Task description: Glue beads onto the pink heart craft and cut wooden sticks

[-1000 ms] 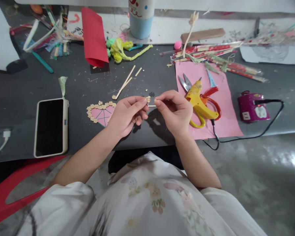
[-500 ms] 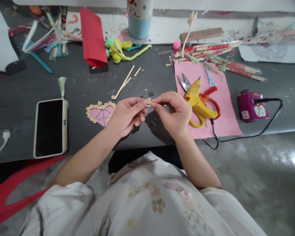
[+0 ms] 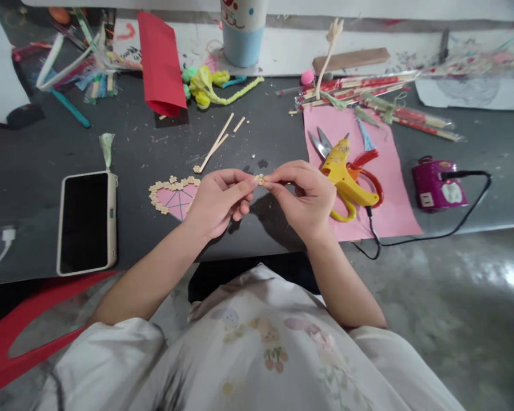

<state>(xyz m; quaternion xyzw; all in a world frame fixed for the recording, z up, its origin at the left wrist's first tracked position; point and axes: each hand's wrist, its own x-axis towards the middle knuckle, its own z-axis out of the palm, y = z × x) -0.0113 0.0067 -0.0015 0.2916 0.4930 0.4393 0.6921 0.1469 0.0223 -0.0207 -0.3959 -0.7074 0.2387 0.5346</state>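
Note:
Between my fingertips is a small beige cluster of tiny wooden-looking pieces (image 3: 260, 180), flower-like in shape. My left hand (image 3: 227, 200) pinches it from the left with thumb and forefinger, the other fingers curled below. From the right, my right hand (image 3: 304, 197) pinches the same cluster. Just left of my left hand lies a pink paper heart (image 3: 173, 197) with dark lines on it, edged with similar beige clusters and partly hidden by the hand. Thin wooden sticks (image 3: 217, 140) lie beyond, one touching a loose cluster (image 3: 197, 169).
At right, a yellow glue gun (image 3: 346, 177) and scissors (image 3: 368, 182) lie on pink paper (image 3: 394, 200), a cable running by a purple box (image 3: 439, 184). A phone (image 3: 88, 222) is at left. Behind stand a cup (image 3: 244, 40), red folded paper (image 3: 163, 65) and yellow yarn (image 3: 209, 88).
My fingertips have turned the small cluster slightly, and less of it shows between them. Both hands stay in nearly the same place.

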